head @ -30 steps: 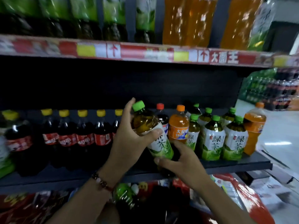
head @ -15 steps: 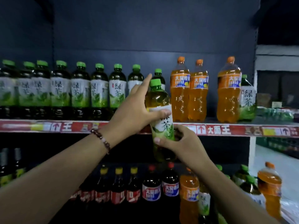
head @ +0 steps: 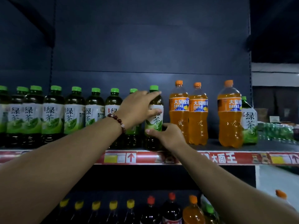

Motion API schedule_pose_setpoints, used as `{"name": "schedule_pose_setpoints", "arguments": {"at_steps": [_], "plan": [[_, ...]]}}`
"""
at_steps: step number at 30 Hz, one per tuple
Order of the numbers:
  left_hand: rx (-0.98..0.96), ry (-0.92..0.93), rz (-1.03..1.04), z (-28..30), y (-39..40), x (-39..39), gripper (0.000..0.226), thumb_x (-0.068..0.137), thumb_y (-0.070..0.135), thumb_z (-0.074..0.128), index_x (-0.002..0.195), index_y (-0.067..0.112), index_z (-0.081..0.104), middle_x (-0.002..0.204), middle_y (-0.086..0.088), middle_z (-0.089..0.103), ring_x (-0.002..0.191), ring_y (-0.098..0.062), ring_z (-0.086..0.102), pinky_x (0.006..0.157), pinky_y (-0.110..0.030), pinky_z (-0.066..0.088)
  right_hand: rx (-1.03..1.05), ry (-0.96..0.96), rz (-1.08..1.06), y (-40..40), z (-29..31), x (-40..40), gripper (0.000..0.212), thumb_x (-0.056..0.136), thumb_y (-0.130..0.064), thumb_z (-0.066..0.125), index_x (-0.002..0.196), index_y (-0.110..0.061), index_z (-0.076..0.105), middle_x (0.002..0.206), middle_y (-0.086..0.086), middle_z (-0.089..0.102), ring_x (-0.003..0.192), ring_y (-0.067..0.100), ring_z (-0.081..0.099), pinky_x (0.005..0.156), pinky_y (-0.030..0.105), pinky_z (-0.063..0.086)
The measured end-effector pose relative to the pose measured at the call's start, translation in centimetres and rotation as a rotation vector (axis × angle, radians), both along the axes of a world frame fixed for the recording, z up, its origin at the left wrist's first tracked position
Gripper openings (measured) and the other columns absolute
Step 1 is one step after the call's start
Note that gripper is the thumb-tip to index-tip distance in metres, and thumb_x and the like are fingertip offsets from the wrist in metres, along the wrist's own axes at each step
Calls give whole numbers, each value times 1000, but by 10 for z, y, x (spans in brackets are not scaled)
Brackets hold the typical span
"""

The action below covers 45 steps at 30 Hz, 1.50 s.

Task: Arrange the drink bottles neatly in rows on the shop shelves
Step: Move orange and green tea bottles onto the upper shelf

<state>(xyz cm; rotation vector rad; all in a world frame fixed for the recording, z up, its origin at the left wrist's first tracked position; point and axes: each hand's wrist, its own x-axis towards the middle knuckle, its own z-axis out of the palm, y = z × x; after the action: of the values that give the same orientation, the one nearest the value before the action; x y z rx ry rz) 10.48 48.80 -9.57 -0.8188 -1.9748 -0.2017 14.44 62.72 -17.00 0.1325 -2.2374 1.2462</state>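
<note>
A green tea bottle [head: 154,122] with a green cap stands upright on the upper shelf [head: 210,147], at the right end of a row of several green tea bottles [head: 73,115]. My left hand [head: 137,107] wraps its upper body from the left. My right hand [head: 168,136] grips its lower part from the right. Three orange soda bottles [head: 179,110] stand just right of it, with one more green tea bottle [head: 249,122] behind the last of them.
A red price strip [head: 226,157] runs along the shelf's front edge. On the lower shelf stand dark bottles with yellow caps [head: 96,206], red-capped ones [head: 151,201] and an orange bottle [head: 192,210]. Packs of green bottles [head: 275,131] lie far right.
Both hands lifted the green tea bottle from the lower shelf up to the upper shelf, and it now stands at the end of the green tea row.
</note>
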Motion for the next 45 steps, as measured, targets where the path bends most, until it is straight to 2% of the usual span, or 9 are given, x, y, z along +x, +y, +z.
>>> {"name": "schedule_pose_setpoints", "arguments": {"at_steps": [7, 11, 17, 22, 25, 29, 31, 35, 45], "plan": [[-129, 101, 251, -5, 7, -34, 71, 95, 62, 41, 154, 29, 20, 149, -12, 44, 144, -32, 28, 119, -47, 15, -20, 35, -48, -8, -6, -32, 39, 81, -38, 77, 113, -19, 67, 106, -1, 72, 96, 15, 66, 92, 34, 52], [-78, 139, 262, -15, 12, -28, 66, 95, 55, 48, 152, 28, 29, 148, -13, 41, 140, -32, 32, 117, -51, 20, 46, 41, -71, -6, -6, -32, 46, 82, -39, 75, 121, -18, 63, 113, 2, 70, 101, 17, 64, 94, 36, 51], [-33, 163, 120, -65, 7, 9, 59, 89, 48, 58, 141, 24, 48, 140, -9, 50, 129, -28, 45, 109, -45, 34, 512, 178, -181, 14, -26, 15, 43, 89, -43, 64, 128, -25, 56, 118, -4, 58, 106, 13, 57, 87, 29, 48], [-59, 2, -113, -141, 12, 49, 49, 90, 47, 46, 132, 26, 57, 122, 4, 61, 111, -18, 57, 88, -35, 48, 792, 162, -120, 51, -80, 79, 56, 93, -44, 57, 145, -28, 43, 141, -12, 46, 127, 6, 44, 105, 26, 39], [-142, -262, -203, -195, 28, 61, 48, 94, 50, 50, 140, 35, 46, 129, 15, 54, 118, -8, 51, 92, -25, 42, 886, -5, -124, 81, -124, 101, 59, 95, -46, 54, 149, -33, 34, 153, -15, 32, 139, 5, 28, 116, 21, 22], [-247, -482, -242, -263, 66, 47, 60, 93, 54, 51, 148, 39, 31, 140, 13, 40, 127, -11, 41, 101, -29, 40, 902, -245, -145, 131, -176, 113, 64, 96, -42, 55, 152, -34, 26, 157, -15, 24, 143, 3, 19, 89, -9, -8], [-311, -515, -223, -286, 88, 32, 73, 91, 56, 52, 153, 37, 19, 150, 7, 30, 135, -16, 34, 108, -32, 34, 877, -316, -156, 159, -198, 108, 67, 94, -41, 59, 152, -33, 26, 158, -12, 25, 143, 5, 22, 91, -9, -4], [-363, -507, -152, -308, 130, 9, 96, 86, 57, 61, 156, 29, 2, 161, -5, 14, 146, -24, 17, 119, -36, 12, 807, -413, -207, 204, -226, 87, 75, 91, -41, 62, 153, -34, 21, 161, -5, 23, 145, 13, 27, 114, 25, 22], [-290, -439, -63, -337, 159, -18, 110, 78, 52, 74, 157, 20, 5, 162, -7, 15, 147, -24, 21, 119, -40, 14, 910, -461, -154, 215, -238, 10, 80, 92, -43, 59, 156, -18, 17, 158, 8, 27, 140, 26, 35, 108, 34, 35]]}}
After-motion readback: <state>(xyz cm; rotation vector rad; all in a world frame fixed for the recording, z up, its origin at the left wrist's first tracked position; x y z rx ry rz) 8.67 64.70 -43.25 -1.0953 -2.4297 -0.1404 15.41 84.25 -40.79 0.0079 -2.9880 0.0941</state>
